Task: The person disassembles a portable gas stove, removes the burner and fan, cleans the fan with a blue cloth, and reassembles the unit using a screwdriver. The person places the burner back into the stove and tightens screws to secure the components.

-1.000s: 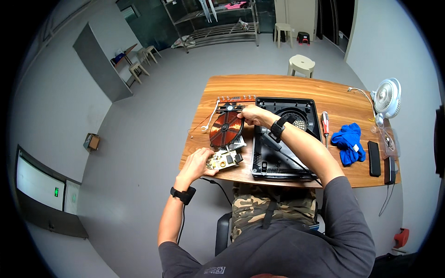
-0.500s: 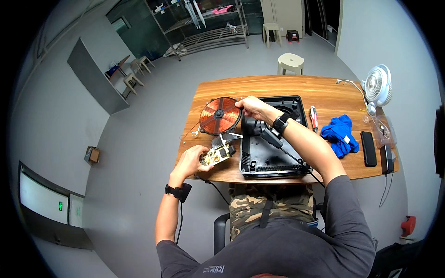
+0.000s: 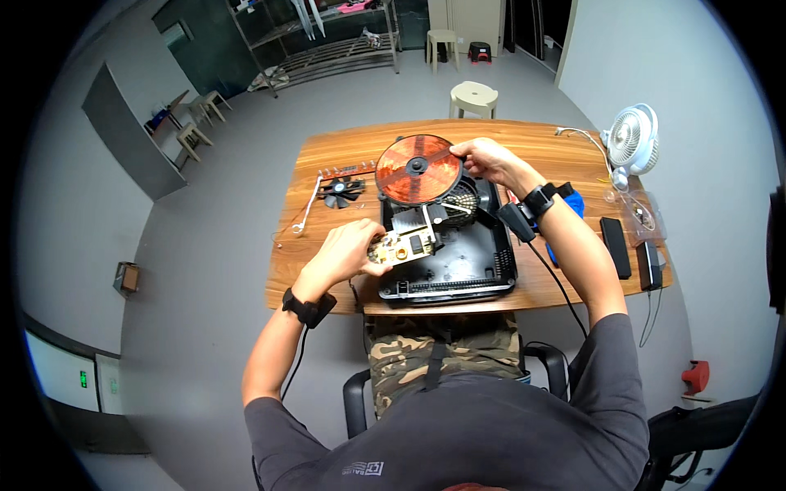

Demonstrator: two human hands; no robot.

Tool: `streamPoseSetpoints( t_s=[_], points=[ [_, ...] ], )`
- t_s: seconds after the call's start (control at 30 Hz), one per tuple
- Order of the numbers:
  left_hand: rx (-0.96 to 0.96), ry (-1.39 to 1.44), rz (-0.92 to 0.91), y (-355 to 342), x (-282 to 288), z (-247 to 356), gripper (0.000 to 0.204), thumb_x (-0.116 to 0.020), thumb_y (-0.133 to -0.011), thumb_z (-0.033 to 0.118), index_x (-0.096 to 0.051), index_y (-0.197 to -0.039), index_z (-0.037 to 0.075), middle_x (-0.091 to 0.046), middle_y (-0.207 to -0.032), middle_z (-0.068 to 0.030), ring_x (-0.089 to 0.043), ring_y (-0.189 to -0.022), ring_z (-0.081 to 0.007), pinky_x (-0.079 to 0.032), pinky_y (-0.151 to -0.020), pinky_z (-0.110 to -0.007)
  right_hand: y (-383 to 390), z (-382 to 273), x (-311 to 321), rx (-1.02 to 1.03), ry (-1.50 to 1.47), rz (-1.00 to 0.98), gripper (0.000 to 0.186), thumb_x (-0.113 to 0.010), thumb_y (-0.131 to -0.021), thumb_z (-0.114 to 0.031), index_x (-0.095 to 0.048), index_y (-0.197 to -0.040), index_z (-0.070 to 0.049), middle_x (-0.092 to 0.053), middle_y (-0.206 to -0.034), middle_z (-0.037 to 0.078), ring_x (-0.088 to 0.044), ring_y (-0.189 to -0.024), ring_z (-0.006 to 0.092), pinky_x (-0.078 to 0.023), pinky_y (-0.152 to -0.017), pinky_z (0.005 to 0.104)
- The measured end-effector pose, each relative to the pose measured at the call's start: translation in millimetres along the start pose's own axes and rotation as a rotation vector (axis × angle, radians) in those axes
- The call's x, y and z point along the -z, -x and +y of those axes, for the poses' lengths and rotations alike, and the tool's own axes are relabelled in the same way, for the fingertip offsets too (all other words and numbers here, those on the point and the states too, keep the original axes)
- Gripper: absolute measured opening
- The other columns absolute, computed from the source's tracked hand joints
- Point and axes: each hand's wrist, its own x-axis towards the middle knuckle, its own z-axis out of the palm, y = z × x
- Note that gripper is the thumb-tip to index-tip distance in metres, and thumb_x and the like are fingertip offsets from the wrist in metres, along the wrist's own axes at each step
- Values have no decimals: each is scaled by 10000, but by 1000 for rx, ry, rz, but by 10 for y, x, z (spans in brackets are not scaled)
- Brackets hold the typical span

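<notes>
My right hand (image 3: 489, 160) is closed on the right edge of a round induction coil (image 3: 416, 167), a flat disc of copper windings with dark spokes. My left hand (image 3: 345, 247) pinches the left end of a circuit board (image 3: 403, 247), which carries a finned metal heat sink (image 3: 407, 221). Coil and board are held over a black plastic housing (image 3: 463, 270), the open lower shell of an appliance. The coil hides the housing's far left part. Whether either part touches the shell I cannot tell. Both wrists wear black bands.
Left of the housing lie a small black fan (image 3: 340, 193) and a wrench (image 3: 306, 209). My right forearm partly covers a blue cloth (image 3: 573, 201). Farther right are a black oblong case (image 3: 616, 248) and a white desk fan (image 3: 632, 141). A cable (image 3: 557, 278) trails from my right wrist.
Both hands have carried the coil and circuit board rightward from beside the housing to over it. The small fan and most of the wrench now show. The whole view has shifted somewhat.
</notes>
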Motion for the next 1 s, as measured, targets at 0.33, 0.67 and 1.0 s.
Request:
streamPoseSetpoints(
  t_s=[0.33, 0.67, 1.0],
  points=[
    [-69, -56, -230, -585, -403, 379, 611, -860, -696, 459, -678, -1072, 14, -701, -1017, -188, -690, -948, -369, -558, -829, -441, 463, 173, 548, -15, 128, 86, 184, -604, -1014, -168, -672, -867, -83, -456, -700, -76, -362, -563, 31, -305, -471, 191],
    [-23, -29, -350, -792, -505, 492, 659, -861, -696, 504, -668, -1049, -17, -702, -1044, -206, -691, -975, -385, -560, -845, -450, 87, 493, 703, -34, 112, 109, 195, -640, -984, -159, -609, -795, -121, -434, -678, -64, -366, -554, 46, -313, -470, 201],
    [-33, -18, -316, -808, -699, 390, 657, -879, -693, 504, -650, -1068, 16, -674, -1049, -195, -682, -976, -391, -558, -835, -465, -103, 767, 734, -77, 100, 108, 163, -642, -987, -162, -653, -833, -112, -514, -706, -50, -445, -569, 55, -408, -490, 207]
  ],
)
